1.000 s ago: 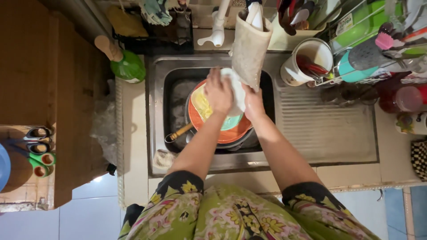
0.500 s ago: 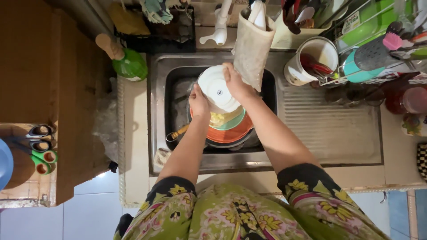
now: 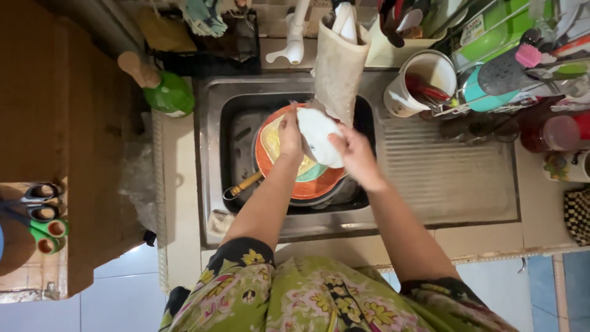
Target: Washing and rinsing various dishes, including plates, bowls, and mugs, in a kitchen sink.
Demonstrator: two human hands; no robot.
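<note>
A small white plate (image 3: 318, 134) is held tilted over the steel sink (image 3: 212, 160), gripped at its right edge by my right hand (image 3: 353, 154). My left hand (image 3: 290, 132) presses on the plate's left side; I cannot see whether a sponge is in it. Beneath the plate lies an orange-rimmed plate (image 3: 310, 184) on a stack of dishes in the basin. A wooden-handled utensil (image 3: 243, 185) sticks out to the left of the stack.
A white tap (image 3: 294, 37) hangs behind the basin beside a tall beige holder (image 3: 338, 64). The ribbed drainboard (image 3: 442, 175) lies right, with a white cup of utensils (image 3: 421, 83) and a crowded dish rack (image 3: 522, 61). A green bottle (image 3: 166, 89) stands left; scissors (image 3: 40, 212) hang far left.
The white plate has turned and tilted from facing up. My left hand moved from the plate's lower left onto its left side, and both hands shifted slightly right.
</note>
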